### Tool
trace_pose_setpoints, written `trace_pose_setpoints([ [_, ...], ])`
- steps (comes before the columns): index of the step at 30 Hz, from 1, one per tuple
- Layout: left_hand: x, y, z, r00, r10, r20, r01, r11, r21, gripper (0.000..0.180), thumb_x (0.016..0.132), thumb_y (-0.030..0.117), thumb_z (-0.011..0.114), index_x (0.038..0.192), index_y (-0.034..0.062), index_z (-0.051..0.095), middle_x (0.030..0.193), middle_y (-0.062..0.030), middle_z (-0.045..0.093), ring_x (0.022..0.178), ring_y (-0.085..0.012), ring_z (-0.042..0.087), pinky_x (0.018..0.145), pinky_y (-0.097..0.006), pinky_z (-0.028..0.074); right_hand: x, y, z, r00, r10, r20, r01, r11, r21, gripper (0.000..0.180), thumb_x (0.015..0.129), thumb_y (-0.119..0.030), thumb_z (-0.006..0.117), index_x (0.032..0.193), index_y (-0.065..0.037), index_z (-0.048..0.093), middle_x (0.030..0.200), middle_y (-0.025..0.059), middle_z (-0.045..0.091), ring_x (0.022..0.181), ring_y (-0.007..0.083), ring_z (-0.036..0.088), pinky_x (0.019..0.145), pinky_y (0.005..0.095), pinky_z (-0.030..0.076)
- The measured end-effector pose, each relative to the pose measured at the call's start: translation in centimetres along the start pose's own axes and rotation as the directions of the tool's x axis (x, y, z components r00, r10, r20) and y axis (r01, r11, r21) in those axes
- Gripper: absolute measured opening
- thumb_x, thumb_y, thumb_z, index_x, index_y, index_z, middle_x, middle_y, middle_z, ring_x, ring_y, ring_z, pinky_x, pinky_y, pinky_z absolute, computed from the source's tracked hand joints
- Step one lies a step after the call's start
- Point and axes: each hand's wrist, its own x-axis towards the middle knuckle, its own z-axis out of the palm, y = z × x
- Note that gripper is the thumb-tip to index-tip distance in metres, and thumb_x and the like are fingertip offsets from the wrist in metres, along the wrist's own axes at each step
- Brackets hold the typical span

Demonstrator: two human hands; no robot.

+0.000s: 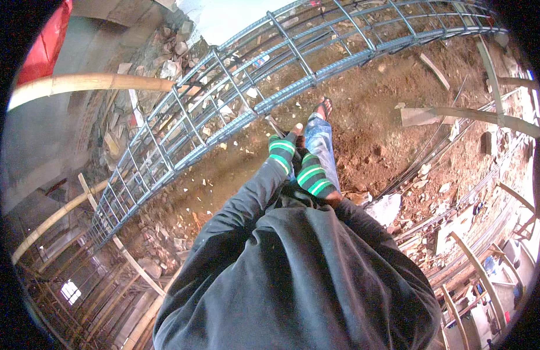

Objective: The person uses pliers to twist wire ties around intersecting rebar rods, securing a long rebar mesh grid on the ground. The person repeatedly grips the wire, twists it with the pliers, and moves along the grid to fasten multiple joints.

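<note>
My left hand [283, 147], in a black and green striped fingerless glove, is closed in front of my body. From it a thin grey metal tool [273, 123] sticks out toward the near lower bar of the rebar cage [255, 109]; its exact kind is unclear. My right hand [312, 174], in a matching glove, is just behind and to the right, its fingers curled close against the left hand. What those fingers grip is hidden. The long cage of ribbed bars and square ties runs from lower left to upper right.
Bamboo poles [100, 83] support the cage at the left. My foot in a sandal [323, 108] stands on brown soil [375, 128]. Rubble [170, 69] lies beyond the cage. Wooden boards [468, 114] and long thin rods [433, 146] are at the right.
</note>
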Motion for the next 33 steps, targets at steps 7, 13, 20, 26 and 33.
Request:
trace_pose_setpoints([
  [7, -0.8, -0.8, -6.1, 0.952, 0.044, 0.304, -0.087, 0.988, 0.131, 0.037, 0.094, 0.031, 0.078, 0.101, -0.0052, 0.074, 0.095, -0.0156, 0.077, 0.085, -0.0235, 0.074, 0.077, -0.037, 0.061, -0.2, -0.3, -0.7, 0.771, -0.298, 0.563, -0.608, -0.081, 0.79, 0.023, 0.099, -0.034, 0.063, 0.092, -0.014, 0.055, 0.072, -0.0004, 0.047, 0.06, 0.0142, 0.044, 0.054, 0.0294, 0.035],
  [13, 6.0, -6.3, -8.1, 0.842, 0.095, 0.532, -0.093, 0.995, -0.03, 0.041, 0.083, 0.02, 0.089, 0.113, 0.0014, 0.069, 0.106, -0.0109, 0.074, 0.092, -0.0192, 0.07, 0.08, -0.036, 0.058, 0.4, 0.9, -0.3, 0.739, -0.289, 0.609, -0.654, -0.087, 0.752, 0.021, 0.104, -0.036, 0.06, 0.101, -0.015, 0.059, 0.071, -0.0011, 0.053, 0.059, 0.0117, 0.051, 0.052, 0.0293, 0.04],
  [20, 3.2, -7.8, -13.4, 0.935, 0.211, 0.284, -0.281, 0.931, 0.234, 0.059, 0.083, 0.028, 0.089, 0.131, 0.0026, 0.064, 0.123, -0.0106, 0.07, 0.11, -0.0213, 0.066, 0.097, -0.038, 0.054, 0.2, 3.2, -0.8, 0.995, 0.022, -0.092, 0.048, 0.721, 0.691, 0.043, 0.103, -0.022, 0.061, 0.144, -0.01, 0.056, 0.083, 0.0009, 0.064, 0.072, 0.014, 0.06, 0.063, 0.0343, 0.049],
  [26, 5.0, -11.9, -19.6, 0.921, 0.379, 0.091, -0.387, 0.862, 0.327, 0.032, 0.088, 0.025, 0.086, 0.109, 0.005, 0.071, 0.097, -0.0042, 0.073, 0.083, -0.0128, 0.066, 0.074, -0.031, 0.055, -0.5, 2.8, -5.0, 0.902, 0.02, 0.43, -0.338, 0.652, 0.679, 0.047, 0.102, -0.016, 0.06, 0.147, -0.005, 0.053, 0.123, 0.0068, 0.069, 0.108, 0.0173, 0.063, 0.094, 0.0351, 0.05],
  [33, 7.3, -16.1, -25.5, 0.985, 0.165, -0.046, -0.126, 0.879, 0.46, 0.049, 0.081, 0.031, 0.091, 0.112, -0.0003, 0.07, 0.098, -0.0102, 0.076, 0.084, -0.0172, 0.07, 0.079, -0.032, 0.059, -0.5, 1.1, -6.0, 0.882, -0.219, 0.416, 0.118, 0.96, 0.256, 0.048, 0.096, -0.026, 0.066, 0.141, -0.013, 0.06, 0.117, 0.0175, 0.072, 0.109, 0.0318, 0.068, 0.097, 0.0457, 0.051],
])
